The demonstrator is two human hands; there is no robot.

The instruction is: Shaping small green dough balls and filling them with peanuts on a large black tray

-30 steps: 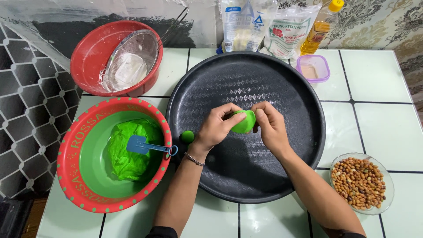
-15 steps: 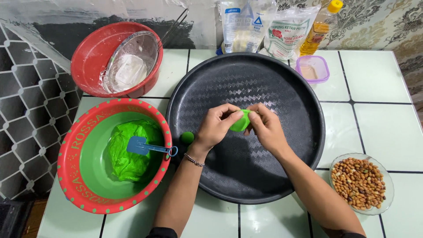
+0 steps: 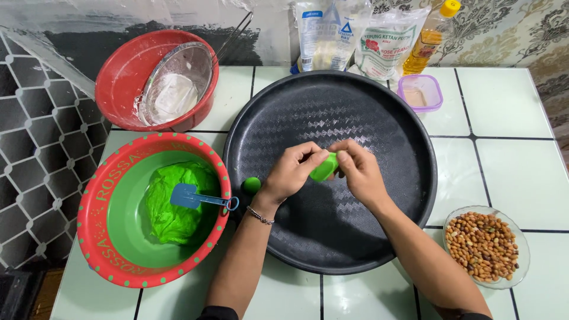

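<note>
Green dough piece (image 3: pixel 324 168): small, smooth, soft lump, held over the middle of the round black tray (image 3: pixel 379 106); largely covered by fingers, so its full shape cannot be told. Left hand (image 3: pixel 291 172): fingers curled around the lump's left side, pinching it; thin bracelet at the wrist. Right hand (image 3: pixel 358 169): fingertips pressed on the lump's right end, thumb side hidden. Against the picture half a second earlier, both hands sit in much the same spot over the tray, and the lump shows slightly more elongated between them. Tray: dark, matt, embossed with a zigzag weave pattern, raised rim. Small green dough ball (image 3: pixel 251 185): round, resting at the tray's left rim. Red-rimmed green plastic bowl (image 3: pixel 101 237): dotted rim, holds a wrinkled mass of green dough (image 3: pixel 172 207) with a blue spatula (image 3: pixel 198 197) lying on it. Red basin (image 3: pixel 127 71): contains a tilted metal bowl (image 3: pixel 178 83), floury white inside. Glass dish of peanuts (image 3: pixel 483 246): on the pale tiled counter at right. Back edge: flour packets (image 3: pixel 355 41), oil bottle (image 3: pixel 430 35), tops cut off; small purple-rimmed container (image 3: pixel 421 92).
</note>
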